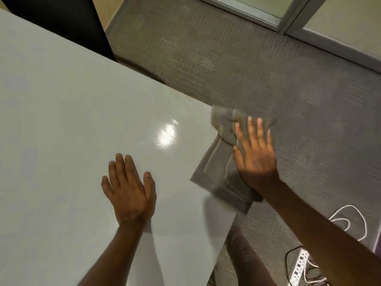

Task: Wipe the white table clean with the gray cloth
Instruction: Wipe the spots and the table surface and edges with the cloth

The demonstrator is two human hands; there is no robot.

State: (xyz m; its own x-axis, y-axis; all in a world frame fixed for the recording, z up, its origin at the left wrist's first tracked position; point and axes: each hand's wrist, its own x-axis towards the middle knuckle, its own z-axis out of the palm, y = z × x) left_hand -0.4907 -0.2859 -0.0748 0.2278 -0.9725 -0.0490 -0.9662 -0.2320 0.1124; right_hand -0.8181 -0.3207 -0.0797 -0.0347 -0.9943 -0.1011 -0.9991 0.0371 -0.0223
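right hand [255,155] pressed flat, fingers spread, on gray cloth [220,162] at right-of-center, over corner of white table [61,100]; left hand [128,190] open, palm down, lower center.

Floor: gray carpet [247,65], filling the right of the frame
Upper right: glass panels [288,9] (metal-framed)
Lower right: power strip [300,267], cords [350,221]
Upper left: dark panel [61,21]
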